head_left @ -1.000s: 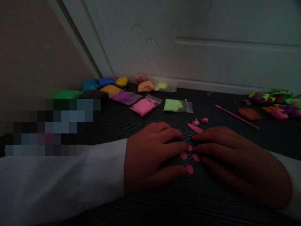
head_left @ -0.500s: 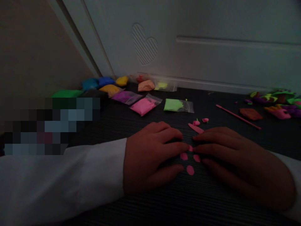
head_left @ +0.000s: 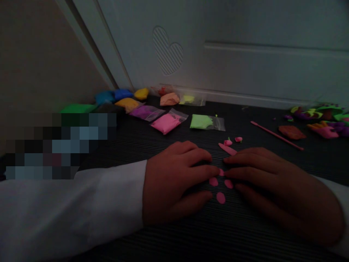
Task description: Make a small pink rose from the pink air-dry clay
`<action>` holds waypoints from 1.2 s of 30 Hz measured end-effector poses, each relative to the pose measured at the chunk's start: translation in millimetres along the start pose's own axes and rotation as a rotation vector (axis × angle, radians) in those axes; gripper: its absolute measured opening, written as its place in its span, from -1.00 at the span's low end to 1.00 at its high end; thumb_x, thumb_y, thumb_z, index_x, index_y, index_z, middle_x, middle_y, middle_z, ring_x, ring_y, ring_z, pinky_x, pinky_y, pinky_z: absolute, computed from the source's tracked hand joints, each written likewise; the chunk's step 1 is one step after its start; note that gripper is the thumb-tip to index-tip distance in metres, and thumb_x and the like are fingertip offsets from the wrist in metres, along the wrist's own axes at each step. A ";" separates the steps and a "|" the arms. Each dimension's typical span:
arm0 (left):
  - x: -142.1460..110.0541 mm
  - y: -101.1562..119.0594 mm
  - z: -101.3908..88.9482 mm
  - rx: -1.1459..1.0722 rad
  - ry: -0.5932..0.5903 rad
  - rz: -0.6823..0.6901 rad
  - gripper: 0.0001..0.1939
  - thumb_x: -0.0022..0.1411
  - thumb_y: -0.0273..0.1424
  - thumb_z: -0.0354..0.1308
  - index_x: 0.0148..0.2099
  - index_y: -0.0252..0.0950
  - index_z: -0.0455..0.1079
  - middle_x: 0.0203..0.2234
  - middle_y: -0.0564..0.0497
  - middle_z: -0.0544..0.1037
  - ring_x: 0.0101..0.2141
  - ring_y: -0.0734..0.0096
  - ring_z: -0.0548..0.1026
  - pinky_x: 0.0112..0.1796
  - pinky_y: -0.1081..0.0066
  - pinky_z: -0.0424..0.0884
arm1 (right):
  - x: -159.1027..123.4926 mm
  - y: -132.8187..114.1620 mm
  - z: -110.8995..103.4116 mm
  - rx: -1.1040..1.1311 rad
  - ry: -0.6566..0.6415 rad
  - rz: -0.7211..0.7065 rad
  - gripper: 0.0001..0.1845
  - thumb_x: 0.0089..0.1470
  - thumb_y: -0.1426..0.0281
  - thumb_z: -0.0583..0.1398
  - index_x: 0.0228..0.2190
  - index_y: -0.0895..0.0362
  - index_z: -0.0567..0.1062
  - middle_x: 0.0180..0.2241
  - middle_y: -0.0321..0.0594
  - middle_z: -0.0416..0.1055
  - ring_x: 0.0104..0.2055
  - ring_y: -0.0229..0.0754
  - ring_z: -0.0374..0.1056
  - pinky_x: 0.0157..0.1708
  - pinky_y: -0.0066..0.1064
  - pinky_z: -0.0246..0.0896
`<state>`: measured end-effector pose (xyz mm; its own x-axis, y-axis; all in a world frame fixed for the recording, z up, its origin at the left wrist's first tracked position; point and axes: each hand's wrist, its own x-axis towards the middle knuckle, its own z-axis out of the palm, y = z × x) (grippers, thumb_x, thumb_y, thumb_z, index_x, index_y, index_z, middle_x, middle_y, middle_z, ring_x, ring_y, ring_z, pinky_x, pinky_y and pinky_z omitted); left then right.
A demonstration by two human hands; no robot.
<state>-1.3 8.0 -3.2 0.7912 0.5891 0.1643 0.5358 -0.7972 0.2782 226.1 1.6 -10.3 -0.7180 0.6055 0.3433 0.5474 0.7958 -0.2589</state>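
Several flat pink clay discs lie on the dark ribbed table between my hands. My left hand (head_left: 177, 182) rests palm down with its fingers apart, and its index fingertip touches the edge of the farthest clay disc (head_left: 221, 172). From the other side, my right hand (head_left: 283, 193) has a fingertip at that same disc, its fingers stretched out. Nearer to me are a left disc (head_left: 213, 181), a right disc (head_left: 228, 183) and a front disc (head_left: 220, 198). Just beyond my right fingers lie a pink clay modelling knife (head_left: 227, 148) and two small pink clay rosebuds (head_left: 228, 142).
Bags of coloured clay, among them a pink bag (head_left: 167, 123) and a light green bag (head_left: 203, 122), lie toward the white panel. At right are a thin pink stick tool (head_left: 276, 135), a reddish-brown clay piece (head_left: 292, 132) and finished-looking clay shapes (head_left: 324, 129). A blurred patch covers the left.
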 end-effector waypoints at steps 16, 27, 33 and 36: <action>-0.2 0.6 0.1 0.007 0.002 0.000 -0.63 0.16 -0.29 0.00 0.03 -0.24 0.26 -0.07 -0.03 0.32 -0.11 0.24 0.21 -0.10 0.20 0.14 | -0.1 -0.4 -0.1 0.010 0.009 -0.014 -0.68 0.03 0.52 0.05 -0.17 0.08 0.42 -0.16 -0.17 0.36 -0.09 -0.13 0.21 -0.15 -0.19 0.18; 0.0 1.5 -0.1 -0.003 0.017 0.000 -0.63 0.16 -0.29 0.00 0.02 -0.25 0.26 -0.07 -0.04 0.33 -0.12 0.23 0.22 -0.10 0.20 0.16 | -0.4 0.1 -0.1 -0.023 -0.003 -0.012 -0.68 0.01 0.53 0.06 -0.19 0.09 0.44 -0.14 -0.17 0.36 -0.08 -0.12 0.22 -0.15 -0.20 0.20; -0.2 1.0 0.1 0.004 0.010 -0.011 -0.61 0.16 -0.28 0.00 0.04 -0.24 0.25 -0.07 -0.03 0.33 -0.12 0.23 0.22 -0.11 0.19 0.15 | -0.2 0.2 0.2 -0.003 0.000 -0.007 -0.70 0.02 0.51 0.06 -0.19 0.09 0.43 -0.15 -0.20 0.37 -0.08 -0.15 0.20 -0.13 -0.22 0.18; -0.1 0.7 0.0 0.004 0.000 -0.009 -0.61 0.16 -0.28 0.00 0.04 -0.25 0.25 -0.07 -0.03 0.32 -0.12 0.23 0.21 -0.11 0.19 0.15 | 0.2 0.1 0.2 0.005 -0.008 -0.002 -0.70 0.02 0.51 0.05 -0.18 0.10 0.43 -0.16 -0.17 0.37 -0.09 -0.13 0.21 -0.15 -0.20 0.18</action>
<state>-1.1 7.4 -3.0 0.7860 0.5967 0.1617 0.5444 -0.7920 0.2763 226.0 1.8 -10.5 -0.7222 0.6042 0.3366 0.5442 0.7968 -0.2626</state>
